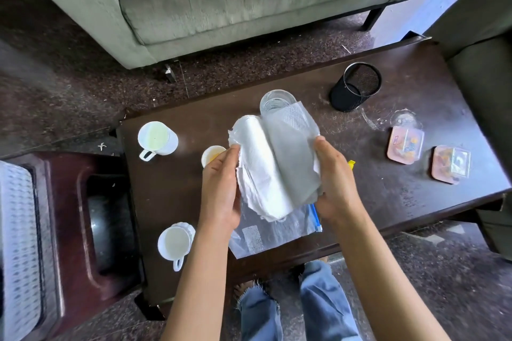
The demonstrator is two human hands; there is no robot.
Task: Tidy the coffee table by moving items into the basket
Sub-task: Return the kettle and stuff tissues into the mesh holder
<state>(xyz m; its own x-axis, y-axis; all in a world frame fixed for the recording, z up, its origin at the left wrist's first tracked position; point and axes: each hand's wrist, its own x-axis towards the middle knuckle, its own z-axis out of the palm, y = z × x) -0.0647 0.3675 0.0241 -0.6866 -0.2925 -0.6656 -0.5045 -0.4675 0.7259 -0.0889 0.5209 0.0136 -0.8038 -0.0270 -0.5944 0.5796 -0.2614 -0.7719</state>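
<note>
1. Nearest, at 6 o'clock: blue jeans (318, 304) and a bare foot (245, 286) on the floor below the coffee table (388, 196) edge.
2. Just above, flat on the table: clear zip bag (266, 232) with a blue seal strip, partly under the held bundle.
3. Centre, lifted off the table: stack of white paper napkins (274, 163), folded over on itself. Judged very light, soft and floppy, loose sheets prone to fanning or slipping apart; best pinched across the fold from both sides.
4. Left hand (221, 191) at 9 o'clock of the stack, fingers curled shut over its ragged edge.
5. Right hand (336, 183) at 3 o'clock, thumb on top, closed on the other edge.
6. Left, 8 to 10 o'clock: two white mugs (158, 138) and a small cup (212, 155).
7. Far, 12 to 2 o'clock: clear glass (273, 101), black mesh pen holder (354, 87), two coasters (406, 145).
8. Far left, off the table: woven white basket (16, 230), judged the destination.
</note>
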